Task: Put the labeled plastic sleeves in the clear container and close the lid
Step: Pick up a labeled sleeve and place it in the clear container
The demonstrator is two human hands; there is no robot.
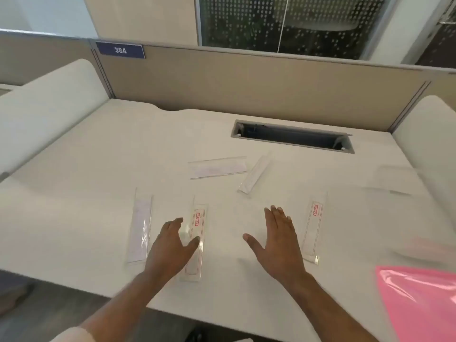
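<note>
Hands over white desk [98, 169]: left hand [170, 245] open, thumb touching red-labeled sleeve [196, 243]; right hand [278, 240] flat, fingers spread, holding nothing, near another labeled sleeve [312, 230].

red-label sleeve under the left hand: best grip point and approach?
Likely the near short end of the red-label sleeve. It lies flat and thin on the desk, long axis running away from the person. Left hand from above: thumb peels an edge, then pinch.
</note>
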